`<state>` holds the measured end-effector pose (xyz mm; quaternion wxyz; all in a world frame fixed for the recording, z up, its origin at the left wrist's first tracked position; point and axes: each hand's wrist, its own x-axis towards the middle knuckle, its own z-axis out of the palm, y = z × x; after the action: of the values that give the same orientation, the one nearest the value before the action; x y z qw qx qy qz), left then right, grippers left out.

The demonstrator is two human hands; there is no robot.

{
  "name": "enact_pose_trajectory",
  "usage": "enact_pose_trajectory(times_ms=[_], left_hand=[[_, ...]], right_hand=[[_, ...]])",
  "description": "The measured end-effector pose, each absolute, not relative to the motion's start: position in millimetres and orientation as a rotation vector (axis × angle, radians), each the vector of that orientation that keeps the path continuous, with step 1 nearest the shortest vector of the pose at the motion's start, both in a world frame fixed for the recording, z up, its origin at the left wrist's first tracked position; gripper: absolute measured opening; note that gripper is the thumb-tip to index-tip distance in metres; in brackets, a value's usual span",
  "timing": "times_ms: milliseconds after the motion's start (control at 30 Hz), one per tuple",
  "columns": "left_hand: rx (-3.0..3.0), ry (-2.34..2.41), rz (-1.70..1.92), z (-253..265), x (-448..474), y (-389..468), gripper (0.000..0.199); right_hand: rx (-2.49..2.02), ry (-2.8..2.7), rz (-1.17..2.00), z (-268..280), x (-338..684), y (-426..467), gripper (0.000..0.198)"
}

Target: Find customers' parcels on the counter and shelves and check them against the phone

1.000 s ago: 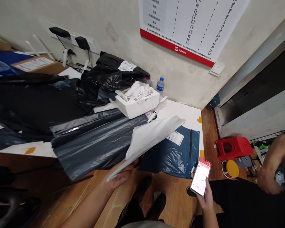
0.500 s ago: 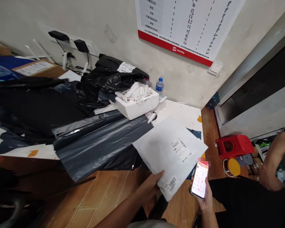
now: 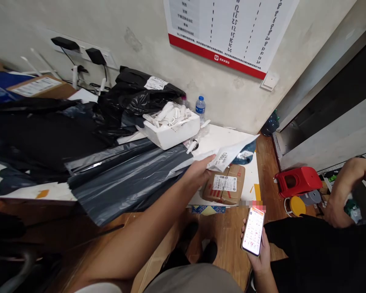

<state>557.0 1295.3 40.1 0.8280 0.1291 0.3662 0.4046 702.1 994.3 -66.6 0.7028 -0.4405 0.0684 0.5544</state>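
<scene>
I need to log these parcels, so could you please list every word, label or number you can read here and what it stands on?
Wall poster: handwritten columns of numbers, "12", "25" and "15" among them; its printed lines and red-band logo are too small to read.
White mailer in the left hand: label blurred.
Cardboard box: label too small.
Black bag: label too small.
Phone in the right hand: screen unreadable.

A single head-worn view looks forward and down, close over the parcel-strewn white table (image 3: 232,140) against the wall (image 3: 158,69).
</scene>
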Motion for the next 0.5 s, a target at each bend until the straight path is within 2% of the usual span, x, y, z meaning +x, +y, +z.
enact_pose_trajectory(times_ms=[133, 300, 500], left_hand=[[0.267, 0.767, 0.875, 66.7, 555.0, 1314.4, 0.016], [0.255, 0.771, 0.896, 78.5, 552.7, 1315.8, 0.015], [0.319, 0.87, 0.897, 19.5, 546.8, 1278.9, 0.008]], right_hand=[[-0.993, 0.17, 1.263, -77.6, 697.8, 981.1, 0.047], [-1.01, 0.177, 1.229, -82.4, 691.5, 973.8, 0.047], [-1.124, 0.17, 1.131, -86.8, 695.0, 999.7, 0.045]])
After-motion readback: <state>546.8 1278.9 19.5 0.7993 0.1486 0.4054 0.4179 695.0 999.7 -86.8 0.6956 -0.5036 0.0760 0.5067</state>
